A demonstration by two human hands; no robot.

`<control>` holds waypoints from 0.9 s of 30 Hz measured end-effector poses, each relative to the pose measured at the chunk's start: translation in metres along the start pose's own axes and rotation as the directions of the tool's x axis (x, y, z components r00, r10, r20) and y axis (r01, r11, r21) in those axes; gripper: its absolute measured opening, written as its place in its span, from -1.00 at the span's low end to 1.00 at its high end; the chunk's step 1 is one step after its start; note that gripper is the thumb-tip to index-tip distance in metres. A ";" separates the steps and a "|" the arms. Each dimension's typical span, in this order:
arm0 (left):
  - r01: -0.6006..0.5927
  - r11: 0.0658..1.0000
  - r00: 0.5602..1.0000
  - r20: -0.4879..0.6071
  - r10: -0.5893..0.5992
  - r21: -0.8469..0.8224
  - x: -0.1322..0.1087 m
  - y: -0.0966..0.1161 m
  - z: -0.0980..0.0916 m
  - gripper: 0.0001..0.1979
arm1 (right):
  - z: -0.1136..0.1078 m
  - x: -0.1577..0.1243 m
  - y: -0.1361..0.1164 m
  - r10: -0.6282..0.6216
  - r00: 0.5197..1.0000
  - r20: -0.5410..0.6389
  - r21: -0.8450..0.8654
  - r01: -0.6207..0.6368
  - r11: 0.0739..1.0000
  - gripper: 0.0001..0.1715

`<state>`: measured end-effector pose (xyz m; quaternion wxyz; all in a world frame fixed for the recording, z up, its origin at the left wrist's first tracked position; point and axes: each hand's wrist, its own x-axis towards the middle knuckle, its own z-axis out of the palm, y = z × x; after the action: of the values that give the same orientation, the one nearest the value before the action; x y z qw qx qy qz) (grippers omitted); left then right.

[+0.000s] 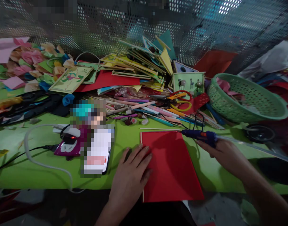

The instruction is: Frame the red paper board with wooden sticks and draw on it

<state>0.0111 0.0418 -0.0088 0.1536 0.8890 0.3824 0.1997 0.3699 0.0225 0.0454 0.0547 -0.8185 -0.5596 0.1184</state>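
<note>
A red card sheet point(169, 166) lies on the green table, its near edge at the table's front. Along its left edge runs a thin pale stick point(141, 137), partly covered by my left hand point(134, 166), which rests flat with fingers apart on the card's left side. Another thin pale stick point(158, 129) lies just beyond the card's far edge. My right hand point(222, 150) grips a blue hot glue gun point(200, 135), with a long clear glue stick point(254, 146) coming out of its back. The gun's nozzle is at the card's far right corner, by the stick's end.
A phone point(96, 153) and a purple power strip point(70, 146) with cables lie to the left. Behind are pencils and sticks, scissors point(181, 100) and stacked framed cards point(134, 66). A green basket point(247, 103) and a tape roll point(259, 133) stand at right.
</note>
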 end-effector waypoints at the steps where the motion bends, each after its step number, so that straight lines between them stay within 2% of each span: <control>1: 0.002 1.000 1.000 0.000 -0.002 0.000 0.000 0.000 0.000 -0.63 | 0.000 0.000 0.000 -0.003 1.000 0.005 0.000 0.003 1.000 -0.17; 9: 0.013 1.000 1.000 0.022 -0.013 -0.002 0.001 0.001 -0.001 -0.63 | -0.005 -0.002 0.001 0.014 1.000 0.001 -0.004 -0.014 1.000 -0.12; 18: 0.010 1.000 1.000 0.017 -0.010 0.003 0.000 0.000 0.000 -0.63 | 0.001 0.000 -0.002 -0.004 1.000 -0.015 -0.003 0.004 1.000 -0.12; 27: 0.002 1.000 1.000 0.007 -0.002 0.014 0.000 -0.001 0.002 -0.65 | 0.000 0.000 0.008 0.012 1.000 -0.012 -0.014 -0.013 1.000 -0.16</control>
<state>0.0112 0.0417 -0.0110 0.1489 0.8902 0.3843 0.1940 0.3775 0.0190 0.0439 0.0514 -0.8230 -0.5549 0.1099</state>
